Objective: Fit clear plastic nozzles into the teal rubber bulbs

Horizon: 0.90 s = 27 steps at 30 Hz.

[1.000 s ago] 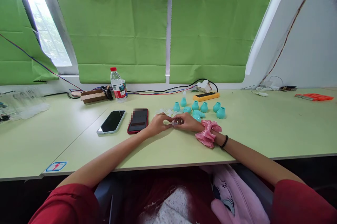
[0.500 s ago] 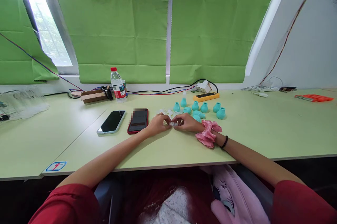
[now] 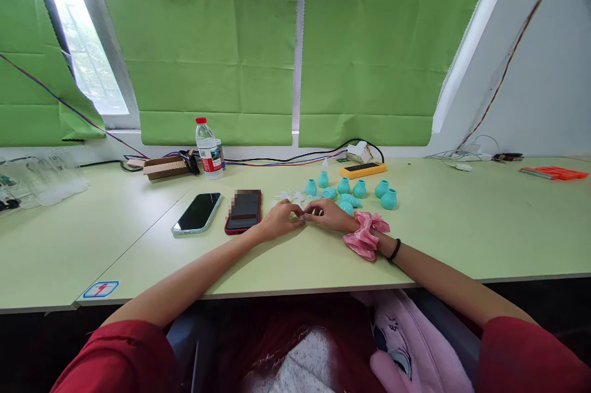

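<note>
My left hand (image 3: 281, 220) and my right hand (image 3: 327, 214) meet low over the table, fingertips pinched almost together. Between them is a small clear plastic piece (image 3: 303, 217), mostly covered by the fingers, so its exact kind cannot be made out. Just beyond my hands lie several small whitish translucent plastic parts (image 3: 299, 197). Past my right hand are several turquoise bulb-shaped pieces (image 3: 359, 188), most standing upright and some on their sides. One turquoise piece (image 3: 323, 178) at the back bears a translucent pointed tip. A pink scrunchie (image 3: 364, 236) circles my right wrist.
Left of my hands lie a dark phone in a red case (image 3: 244, 211) and a light-cased phone (image 3: 197, 213). Behind stand a water bottle (image 3: 209, 153), a cardboard tray (image 3: 168, 167) and a yellow-and-black power strip (image 3: 362, 170). An orange object (image 3: 554, 172) lies far right.
My fingertips have come closer together, and the clear piece between them is now more hidden. The other things on the table stay where they were; the view has shifted slightly.
</note>
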Motion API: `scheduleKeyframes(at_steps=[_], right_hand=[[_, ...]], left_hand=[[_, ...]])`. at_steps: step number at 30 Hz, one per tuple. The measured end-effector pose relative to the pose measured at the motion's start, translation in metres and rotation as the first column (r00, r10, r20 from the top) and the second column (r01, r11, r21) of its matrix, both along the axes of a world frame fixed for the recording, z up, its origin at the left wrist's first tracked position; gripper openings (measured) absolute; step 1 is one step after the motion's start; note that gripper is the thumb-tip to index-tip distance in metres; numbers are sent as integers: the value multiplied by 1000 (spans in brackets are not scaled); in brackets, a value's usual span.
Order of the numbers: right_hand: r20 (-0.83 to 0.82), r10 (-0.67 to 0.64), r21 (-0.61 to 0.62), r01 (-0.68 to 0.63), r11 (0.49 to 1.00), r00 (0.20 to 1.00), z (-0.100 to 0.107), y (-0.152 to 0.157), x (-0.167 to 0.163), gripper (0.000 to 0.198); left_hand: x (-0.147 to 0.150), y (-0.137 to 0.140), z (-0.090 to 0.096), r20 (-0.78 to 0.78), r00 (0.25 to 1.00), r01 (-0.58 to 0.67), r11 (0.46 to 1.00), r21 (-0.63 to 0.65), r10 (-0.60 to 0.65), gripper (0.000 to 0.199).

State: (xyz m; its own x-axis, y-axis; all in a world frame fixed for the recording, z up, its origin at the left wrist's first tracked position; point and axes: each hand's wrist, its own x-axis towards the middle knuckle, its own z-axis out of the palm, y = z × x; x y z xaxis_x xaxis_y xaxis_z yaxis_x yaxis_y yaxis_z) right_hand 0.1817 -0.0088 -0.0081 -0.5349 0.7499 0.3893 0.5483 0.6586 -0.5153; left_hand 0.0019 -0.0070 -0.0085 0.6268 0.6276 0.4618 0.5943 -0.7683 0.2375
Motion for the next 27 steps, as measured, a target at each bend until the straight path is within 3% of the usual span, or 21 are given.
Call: scheduleKeyframes(at_steps=[17, 27], right_hand=[[5, 60, -85, -59, 995, 998, -2, 2, 2, 31], [-62, 133, -159, -141, 977, 989, -3, 6, 5, 33]], left_hand=[[5, -8, 0, 13, 1000, -5, 999, 43, 4, 12], [6, -10, 0, -82, 997, 26, 990, 136, -15, 20]])
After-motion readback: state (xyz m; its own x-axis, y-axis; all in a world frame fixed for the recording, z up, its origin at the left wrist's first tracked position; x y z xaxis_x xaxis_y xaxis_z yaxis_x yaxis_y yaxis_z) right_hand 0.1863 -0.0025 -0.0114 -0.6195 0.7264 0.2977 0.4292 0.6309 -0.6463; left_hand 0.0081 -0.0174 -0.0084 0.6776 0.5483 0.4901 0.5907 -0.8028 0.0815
